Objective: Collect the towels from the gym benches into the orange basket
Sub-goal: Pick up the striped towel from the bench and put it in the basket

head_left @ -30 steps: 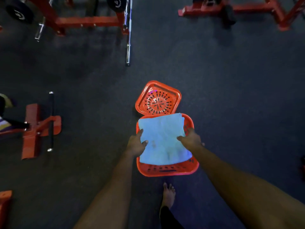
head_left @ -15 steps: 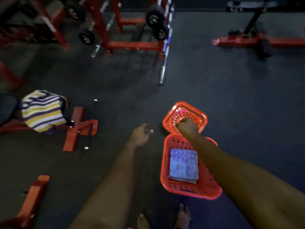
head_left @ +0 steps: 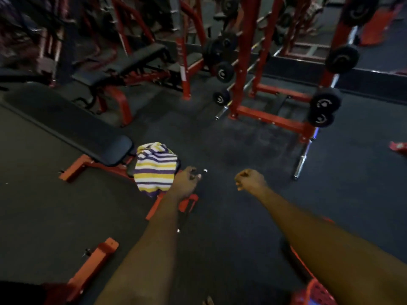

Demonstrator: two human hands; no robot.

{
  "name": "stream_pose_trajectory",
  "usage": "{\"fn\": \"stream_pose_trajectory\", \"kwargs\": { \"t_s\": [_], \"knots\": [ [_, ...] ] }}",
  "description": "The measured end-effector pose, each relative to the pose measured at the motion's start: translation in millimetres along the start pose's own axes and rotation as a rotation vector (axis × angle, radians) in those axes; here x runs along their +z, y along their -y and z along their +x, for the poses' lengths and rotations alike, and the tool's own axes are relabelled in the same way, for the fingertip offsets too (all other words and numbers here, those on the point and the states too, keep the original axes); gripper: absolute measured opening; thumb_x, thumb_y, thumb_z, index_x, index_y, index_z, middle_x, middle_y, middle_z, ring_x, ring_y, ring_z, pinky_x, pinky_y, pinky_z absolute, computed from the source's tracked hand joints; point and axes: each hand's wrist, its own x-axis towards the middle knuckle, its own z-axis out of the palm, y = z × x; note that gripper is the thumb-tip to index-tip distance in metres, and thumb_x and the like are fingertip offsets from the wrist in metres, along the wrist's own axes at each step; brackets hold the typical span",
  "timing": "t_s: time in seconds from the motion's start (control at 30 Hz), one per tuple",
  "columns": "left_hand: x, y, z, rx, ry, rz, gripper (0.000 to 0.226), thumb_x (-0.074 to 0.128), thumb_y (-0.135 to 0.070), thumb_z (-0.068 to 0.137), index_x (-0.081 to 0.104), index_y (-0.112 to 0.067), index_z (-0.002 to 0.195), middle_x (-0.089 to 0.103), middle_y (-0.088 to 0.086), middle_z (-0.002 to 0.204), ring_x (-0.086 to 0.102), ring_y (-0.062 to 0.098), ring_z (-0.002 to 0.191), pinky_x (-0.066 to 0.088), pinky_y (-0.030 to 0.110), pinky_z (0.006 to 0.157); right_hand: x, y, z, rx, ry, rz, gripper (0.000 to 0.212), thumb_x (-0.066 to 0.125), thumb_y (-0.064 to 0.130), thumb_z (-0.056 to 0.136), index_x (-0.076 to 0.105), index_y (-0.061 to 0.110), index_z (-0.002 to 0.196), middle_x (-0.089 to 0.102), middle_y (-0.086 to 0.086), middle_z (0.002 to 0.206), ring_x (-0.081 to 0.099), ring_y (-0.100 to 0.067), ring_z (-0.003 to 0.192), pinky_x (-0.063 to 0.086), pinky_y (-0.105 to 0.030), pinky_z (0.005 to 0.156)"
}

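Purple-yellow striped towel drapes off bench end, mid-left. Left hand just right of it, loosely curled, empty. Right hand fisted, empty. Orange basket near right corner.

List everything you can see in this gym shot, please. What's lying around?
Towel: one, purple, yellow and white stripes, draped over the end of the near bench.
Benches: two, black pads on red frames, left side, one behind the other.
Basket: one, orange, bottom right corner, mostly hidden by the right arm.
Racks: several, red, along the back.
Weight plates: several, black, on the racks.
Floor: dark, throughout.
Left hand: one, fingers loosely curled, empty, just right of the towel.
Right hand: one, in a fist, empty, centre.
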Motion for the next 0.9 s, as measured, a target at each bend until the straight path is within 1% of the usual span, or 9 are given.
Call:
{"fn": "stream_pose_trajectory", "kwargs": {
  "t_s": [0.1, 0.17, 0.23, 0.33, 0.5, 0.67, 0.73, 0.8, 0.9],
  "knots": [
    [-48, 35, 39, -0.040, -0.079, -0.013, 0.035, 0.057, -0.029, 0.093, 0.055, -0.011, 0.124, 0.068, 0.012, 0.112, 0.062, 0.030, 0.104, 0.045, 0.031, 0.084, 42, 51, 40, -0.062, 0.066, -0.011, 0.014, 0.068, 0.014, 0.084, 0.065, 0.018, 0.071, 0.070, -0.007, 0.075, 0.069, -0.022, 0.064, 0.061, -0.039, 0.077],
    [-74, 58, 66, -0.085, -0.093, -0.023, 0.036, 0.056, -0.028, 0.094, 0.054, -0.011, 0.126, 0.068, 0.010, 0.101, 0.063, 0.028, 0.086, 0.045, 0.034, 0.073, 73, 83, 68, -0.075, 0.104, -0.035, 0.011, 0.068, 0.014, 0.085, 0.067, 0.016, 0.073, 0.070, -0.007, 0.074, 0.068, -0.015, 0.057, 0.060, -0.030, 0.066],
    [-91, 77, 86, -0.116, -0.087, -0.037, 0.037, 0.055, -0.027, 0.095, 0.052, -0.010, 0.127, 0.064, 0.004, 0.084, 0.056, 0.015, 0.066, 0.041, 0.031, 0.060, 96, 102, 92, -0.087, 0.119, -0.032, 0.005, 0.069, 0.014, 0.084, 0.070, 0.009, 0.084, 0.071, -0.007, 0.074, 0.064, -0.007, 0.049, 0.054, -0.017, 0.052],
    [-115, 112, 134, -0.189, -0.117, -0.079, 0.036, 0.054, -0.028, 0.096, 0.051, -0.011, 0.128, 0.060, 0.003, 0.084, 0.050, 0.010, 0.061, 0.039, 0.026, 0.055, 140, 130, 148, -0.088, 0.179, -0.055, 0.006, 0.070, 0.016, 0.083, 0.069, 0.010, 0.083, 0.075, -0.012, 0.083, 0.073, -0.022, 0.066, 0.061, -0.029, 0.066],
    [-143, 165, 211, -0.344, -0.161, -0.098, 0.040, 0.055, -0.030, 0.095, 0.051, -0.010, 0.129, 0.064, 0.006, 0.099, 0.061, 0.021, 0.085, 0.045, 0.029, 0.067, 200, 173, 238, -0.106, 0.332, -0.128, 0.009, 0.074, 0.021, 0.081, 0.065, 0.018, 0.078, 0.075, -0.010, 0.091, 0.073, -0.025, 0.080, 0.061, -0.041, 0.079],
    [-152, 219, 304, -0.562, -0.134, -0.090, 0.044, 0.059, -0.029, 0.093, 0.051, -0.005, 0.129, 0.065, 0.012, 0.100, 0.062, 0.027, 0.095, 0.047, 0.032, 0.077, 259, 206, 336, -0.189, 0.515, -0.322, 0.021, 0.073, 0.020, 0.082, 0.069, 0.014, 0.101, 0.070, -0.004, 0.104, 0.063, -0.016, 0.093, 0.047, -0.024, 0.080],
    [-149, 244, 342, -0.621, -0.147, -0.057, 0.045, 0.060, -0.029, 0.092, 0.051, -0.003, 0.128, 0.064, 0.015, 0.115, 0.060, 0.032, 0.108, 0.046, 0.035, 0.087, 288, 212, 375, -0.273, 0.580, -0.402, 0.023, 0.073, 0.017, 0.083, 0.071, 0.012, 0.105, 0.064, -0.003, 0.111, 0.060, -0.015, 0.101, 0.045, -0.022, 0.085],
    [-141, 276, 379, -0.661, -0.152, -0.015, 0.056, 0.063, -0.027, 0.089, 0.044, -0.005, 0.137, 0.056, 0.016, 0.132, 0.052, 0.034, 0.121, 0.043, 0.039, 0.096, 326, 207, 417, -0.379, 0.649, -0.544, 0.022, 0.073, 0.020, 0.082, 0.073, 0.020, 0.104, 0.054, -0.003, 0.133, 0.053, -0.022, 0.124, 0.045, -0.032, 0.101],
    [-127, 319, 415, -0.732, -0.118, 0.048, 0.083, 0.070, -0.029, 0.083, 0.024, -0.008, 0.149, 0.035, 0.016, 0.151, 0.033, 0.036, 0.138, 0.036, 0.048, 0.108, 365, 202, 455, -0.473, 0.778, -0.884, 0.024, 0.068, 0.030, 0.087, 0.071, 0.032, 0.111, 0.012, 0.005, 0.163, 0.015, -0.027, 0.148, 0.025, -0.051, 0.114]
  ]
}}
